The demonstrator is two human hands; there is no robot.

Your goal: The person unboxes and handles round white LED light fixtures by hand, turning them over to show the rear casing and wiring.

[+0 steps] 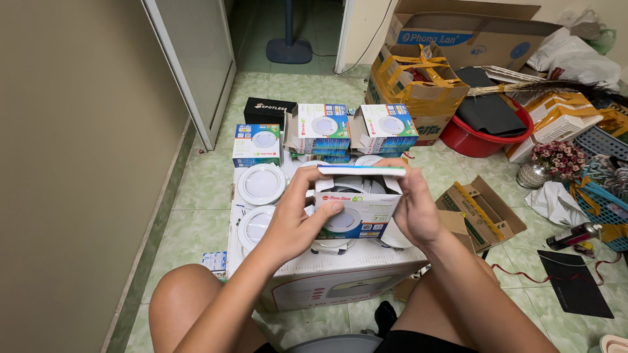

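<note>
Both hands hold one small white and green carton (pixel 356 208) in the air, above the near half of a large white box (pixel 327 274) that stands on the tiled floor (pixel 203 189) and serves here as the work surface. The left hand (pixel 297 222) grips the left side of the carton, its thumb pressed on the front face. The right hand (pixel 412 209) grips the right side, and its fingers pinch the open top flap (pixel 361 170), which lies flat and level. The long axis of the carton goes left to right, between the two palms, so both hands are equally near. On the far left part of the large box lie round white lamps (pixel 260 184). Along its far edge stand more cartons (pixel 320 127) of the same kind.
</note>
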